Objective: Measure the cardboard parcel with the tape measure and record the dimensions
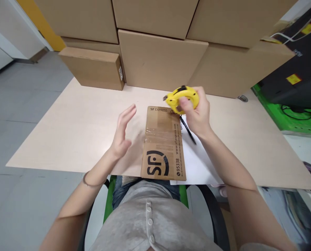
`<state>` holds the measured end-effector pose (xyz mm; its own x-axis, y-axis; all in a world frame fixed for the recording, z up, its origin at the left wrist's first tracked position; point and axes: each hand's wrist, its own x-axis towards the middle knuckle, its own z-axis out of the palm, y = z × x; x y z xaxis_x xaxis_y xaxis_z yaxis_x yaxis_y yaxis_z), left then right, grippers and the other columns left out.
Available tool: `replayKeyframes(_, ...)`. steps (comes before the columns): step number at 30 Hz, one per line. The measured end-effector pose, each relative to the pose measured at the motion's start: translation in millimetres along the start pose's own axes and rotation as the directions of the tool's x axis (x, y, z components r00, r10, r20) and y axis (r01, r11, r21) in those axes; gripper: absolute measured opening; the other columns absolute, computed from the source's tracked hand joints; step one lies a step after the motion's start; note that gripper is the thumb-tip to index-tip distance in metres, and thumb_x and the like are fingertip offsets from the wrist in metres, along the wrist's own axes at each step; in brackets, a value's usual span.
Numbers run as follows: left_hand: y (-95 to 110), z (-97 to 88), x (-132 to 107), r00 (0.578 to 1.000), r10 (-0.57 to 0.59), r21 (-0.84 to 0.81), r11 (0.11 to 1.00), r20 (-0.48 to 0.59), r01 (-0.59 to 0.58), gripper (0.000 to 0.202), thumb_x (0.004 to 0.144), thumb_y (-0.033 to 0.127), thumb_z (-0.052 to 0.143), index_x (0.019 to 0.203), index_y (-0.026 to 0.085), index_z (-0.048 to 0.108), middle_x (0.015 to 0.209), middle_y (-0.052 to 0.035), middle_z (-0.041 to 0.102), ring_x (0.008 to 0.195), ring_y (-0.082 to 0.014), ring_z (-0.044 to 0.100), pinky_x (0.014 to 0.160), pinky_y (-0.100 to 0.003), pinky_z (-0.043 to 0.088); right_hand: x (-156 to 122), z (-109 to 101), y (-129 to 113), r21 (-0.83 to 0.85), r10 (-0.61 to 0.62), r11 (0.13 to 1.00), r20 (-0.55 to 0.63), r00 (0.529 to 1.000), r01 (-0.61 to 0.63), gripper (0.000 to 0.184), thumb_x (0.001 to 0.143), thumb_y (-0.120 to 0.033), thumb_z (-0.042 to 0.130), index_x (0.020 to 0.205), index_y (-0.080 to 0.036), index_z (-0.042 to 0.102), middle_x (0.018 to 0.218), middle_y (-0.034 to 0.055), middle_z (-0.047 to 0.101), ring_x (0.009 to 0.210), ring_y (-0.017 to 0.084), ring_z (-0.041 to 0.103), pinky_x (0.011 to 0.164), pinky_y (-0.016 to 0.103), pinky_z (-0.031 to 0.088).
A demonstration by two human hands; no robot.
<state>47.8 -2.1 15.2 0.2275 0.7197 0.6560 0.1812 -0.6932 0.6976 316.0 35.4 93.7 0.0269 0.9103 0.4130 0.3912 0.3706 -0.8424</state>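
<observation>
From the head camera, I see the right hand (201, 116) raised beyond the far right corner of the box (162, 137), its fingers wrapped round a yellow tool (189, 93) whose metal tip (165, 98) points left. The left hand (121, 136) hangs beside the box, fingers spread and slack, grasping nothing. The box lies flat on the table (66, 129), its near end at the front edge; paper (201, 164) shows along its right side, a pen (189, 132) lying over it. Big cartons (163, 61) line the back. I'd call this handling the tool above the box, neither hand bearing down on it; using it there would call for lowering the tip while the left hand steadies the box.
</observation>
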Motion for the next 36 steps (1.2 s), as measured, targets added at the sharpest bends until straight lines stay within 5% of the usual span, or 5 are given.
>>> replayKeyframes(7,38,3.9,-41,0.869,0.424,0.123,0.877,0.256,-0.464,0.077,0.086,0.064,0.079,0.155,0.043,0.053,0.168,-0.0102,0.044,0.152,-0.0397,0.053,0.123,-0.07,0.048,-2,-5,49,0.356,0.331,0.861,0.153,0.931,-0.364,0.061,0.082,-0.085,0.062,0.105,-0.029,0.067,0.116,0.0073,0.081,0.112,0.029,0.075,0.086,0.045,0.064)
replayKeyframes(12,37,11.8,-40,0.984,0.164,0.049,0.986,-0.076,-0.16,0.053,0.11,0.048,0.05,0.16,0.055,0.039,0.164,-0.0024,0.053,0.154,-0.0313,0.053,0.124,-0.067,0.048,-10,-33,17,0.247,0.262,0.936,-0.011,0.965,-0.252,0.053,0.083,-0.079,0.071,0.1,-0.029,0.067,0.106,0.0054,0.079,0.1,0.028,0.075,0.084,0.046,0.063)
replayKeyframes(16,27,10.2,-39,0.924,-0.24,0.055,0.962,-0.297,0.268,0.042,0.114,0.043,0.041,0.155,0.042,0.051,0.16,-0.0052,0.06,0.152,-0.0267,0.055,0.13,-0.057,0.041,-34,-58,-6,-0.065,0.206,0.975,-0.092,0.974,-0.213,0.048,0.086,-0.075,0.074,0.094,-0.029,0.064,0.092,0.0029,0.075,0.084,0.025,0.071,0.073,0.041,0.057)
replayKeyframes(25,-24,-10.5,-42,0.853,-0.5,0.107,0.849,-0.15,0.517,0.032,0.104,0.045,0.063,0.125,0.026,0.077,0.146,-0.0127,0.067,0.145,-0.0313,0.059,0.128,-0.06,0.041,-68,-48,1,-0.392,0.227,0.899,0.038,0.973,-0.194,0.047,0.094,-0.071,0.062,0.1,-0.025,0.068,0.131,0.0167,0.078,0.115,0.039,0.071,0.104,0.063,0.05)
replayKeyframes(36,-5,1.4,-41,0.776,-0.626,-0.296,0.729,0.076,0.617,0.083,0.088,0.045,0.074,0.164,0.04,0.043,0.18,-0.0019,0.034,0.17,-0.0385,0.018,0.139,-0.06,0.018,-82,6,-18,-0.324,0.009,0.939,0.363,0.932,0.117,0.035,0.104,-0.058,0.053,0.113,-0.025,0.063,0.153,0.0161,0.061,0.153,0.034,0.048,0.133,0.063,0.019)
